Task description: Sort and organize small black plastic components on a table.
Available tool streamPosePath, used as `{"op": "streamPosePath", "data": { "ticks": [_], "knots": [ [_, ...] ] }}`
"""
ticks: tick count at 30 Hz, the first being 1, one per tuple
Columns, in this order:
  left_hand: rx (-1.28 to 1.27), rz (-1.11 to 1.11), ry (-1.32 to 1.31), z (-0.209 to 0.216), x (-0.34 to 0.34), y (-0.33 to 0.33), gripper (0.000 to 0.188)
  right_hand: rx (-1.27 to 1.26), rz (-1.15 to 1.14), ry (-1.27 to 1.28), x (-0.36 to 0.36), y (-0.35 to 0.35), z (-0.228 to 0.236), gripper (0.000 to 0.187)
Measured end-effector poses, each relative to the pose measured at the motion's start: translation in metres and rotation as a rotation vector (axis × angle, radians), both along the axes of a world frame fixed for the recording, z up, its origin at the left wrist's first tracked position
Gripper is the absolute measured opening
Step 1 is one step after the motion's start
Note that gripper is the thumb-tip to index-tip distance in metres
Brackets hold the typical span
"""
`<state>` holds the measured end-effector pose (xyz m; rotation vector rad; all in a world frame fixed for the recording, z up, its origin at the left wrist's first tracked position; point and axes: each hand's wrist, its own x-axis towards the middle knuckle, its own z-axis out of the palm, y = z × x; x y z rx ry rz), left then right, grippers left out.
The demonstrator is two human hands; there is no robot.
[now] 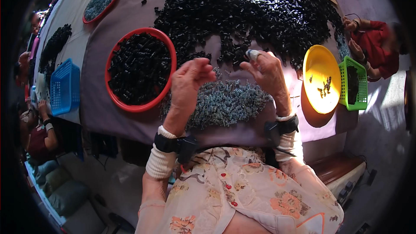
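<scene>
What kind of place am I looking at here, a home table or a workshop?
Most likely a small hand-assembly or sorting workshop: a shared table heaped with small black parts, a red bowl full of them, a pile of grey-blue pieces and other workers' hands around the edge.

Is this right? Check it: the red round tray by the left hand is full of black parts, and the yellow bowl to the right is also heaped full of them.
Not quite. In the head view the red round tray beside the left hand is indeed full of black parts, but the yellow bowl is nearly empty, with only a few dark pieces in it.
</scene>
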<state>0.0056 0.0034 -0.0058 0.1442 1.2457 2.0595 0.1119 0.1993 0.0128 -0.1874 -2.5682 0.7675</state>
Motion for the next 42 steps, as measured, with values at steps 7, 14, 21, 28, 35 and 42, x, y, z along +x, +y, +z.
{"op": "streamPosePath", "data": {
  "ticks": [7, 14, 21, 28, 35, 42],
  "knots": [
    [0.097, 0.392, -0.02, -0.001, -0.028, -0.035, 0.032, -0.031, -0.048, -0.043, 0.004, 0.008, -0.024, 0.011],
    [0.027, 0.46, -0.152, -0.005, -0.037, -0.055, 0.041, 0.321, 0.014, -0.263, -0.015, -0.002, -0.037, 0.008],
    [-0.121, 0.091, 0.021, 0.002, -0.005, -0.017, 0.02, 0.331, 0.062, -0.253, -0.014, -0.001, -0.041, 0.013],
    [-0.066, -0.169, 0.09, -0.005, 0.022, 0.016, 0.025, -0.403, 0.089, -0.096, -0.004, -0.02, -0.008, 0.016],
    [-0.086, -0.234, 0.049, 0.001, 0.014, 0.017, 0.021, -0.107, 0.293, 0.018, -0.011, -0.02, 0.005, 0.017],
    [0.0, -0.101, -0.071, -0.005, -0.001, 0.001, 0.016, 0.056, 0.09, -0.095, -0.014, -0.01, -0.029, 0.01]
  ]
}}
